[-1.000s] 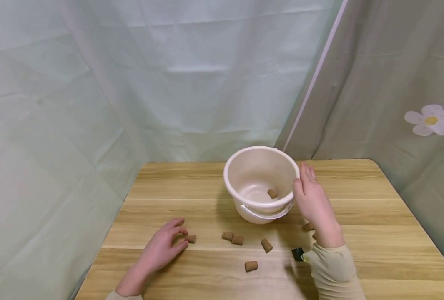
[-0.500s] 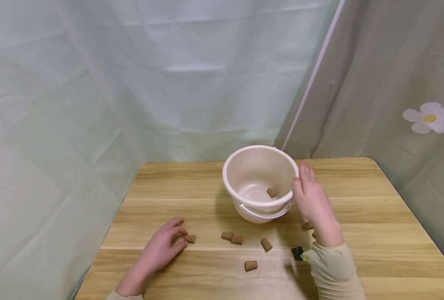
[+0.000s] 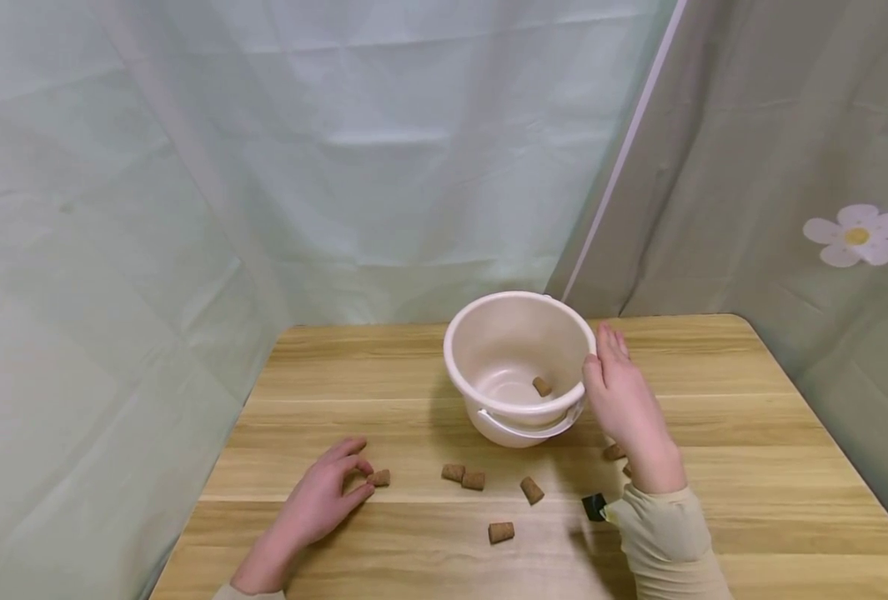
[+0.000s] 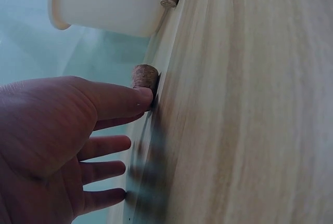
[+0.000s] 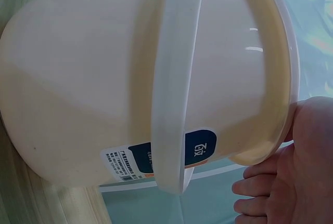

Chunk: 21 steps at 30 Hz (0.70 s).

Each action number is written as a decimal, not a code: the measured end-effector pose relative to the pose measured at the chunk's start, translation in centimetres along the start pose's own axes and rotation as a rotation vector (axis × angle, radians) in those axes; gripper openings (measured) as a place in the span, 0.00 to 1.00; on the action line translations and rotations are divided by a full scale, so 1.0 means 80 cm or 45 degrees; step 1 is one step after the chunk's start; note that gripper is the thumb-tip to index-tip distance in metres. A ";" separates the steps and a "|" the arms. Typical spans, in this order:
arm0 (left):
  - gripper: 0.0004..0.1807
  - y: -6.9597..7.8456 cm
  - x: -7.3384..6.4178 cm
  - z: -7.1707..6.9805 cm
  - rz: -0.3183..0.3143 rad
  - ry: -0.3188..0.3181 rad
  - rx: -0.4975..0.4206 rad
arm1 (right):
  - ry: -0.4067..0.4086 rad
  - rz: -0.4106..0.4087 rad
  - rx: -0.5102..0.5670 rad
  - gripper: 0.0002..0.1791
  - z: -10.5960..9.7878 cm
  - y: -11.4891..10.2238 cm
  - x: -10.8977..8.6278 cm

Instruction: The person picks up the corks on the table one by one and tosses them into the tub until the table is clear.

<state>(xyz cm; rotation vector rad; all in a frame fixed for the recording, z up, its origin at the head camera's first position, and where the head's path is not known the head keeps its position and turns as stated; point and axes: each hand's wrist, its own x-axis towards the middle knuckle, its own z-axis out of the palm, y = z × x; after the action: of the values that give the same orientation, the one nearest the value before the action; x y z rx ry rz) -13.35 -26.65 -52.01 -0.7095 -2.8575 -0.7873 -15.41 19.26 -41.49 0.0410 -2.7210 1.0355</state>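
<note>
Left hand (image 3: 323,496) low over wooden table (image 3: 744,417), thumb and forefinger pinching cork (image 3: 379,478), remaining fingers spread! Right hand (image 3: 627,404) up at white bucket (image 3: 499,346), fingers straight, touching rim at right side. Second cork (image 3: 542,387) sits inside, on bucket floor. Four loose corks (image 3: 532,490) lie on table in front, two nearly end to end. Dark square piece (image 3: 594,507) just beside right sleeve (image 3: 664,533).
</note>
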 end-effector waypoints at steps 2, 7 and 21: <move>0.12 -0.001 0.000 0.000 -0.016 -0.018 0.006 | -0.005 0.000 -0.002 0.37 0.000 0.000 0.000; 0.11 -0.002 0.000 0.000 -0.049 -0.051 0.001 | -0.010 -0.003 -0.010 0.37 0.000 0.001 0.001; 0.10 -0.003 0.001 0.000 -0.076 -0.059 -0.020 | -0.002 0.002 -0.006 0.37 0.001 0.001 0.001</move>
<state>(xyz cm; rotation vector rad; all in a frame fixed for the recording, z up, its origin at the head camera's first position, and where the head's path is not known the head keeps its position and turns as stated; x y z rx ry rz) -13.50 -26.81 -52.15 -0.6555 -2.9296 -0.8131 -15.49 19.26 -41.58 0.0393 -2.7255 1.0300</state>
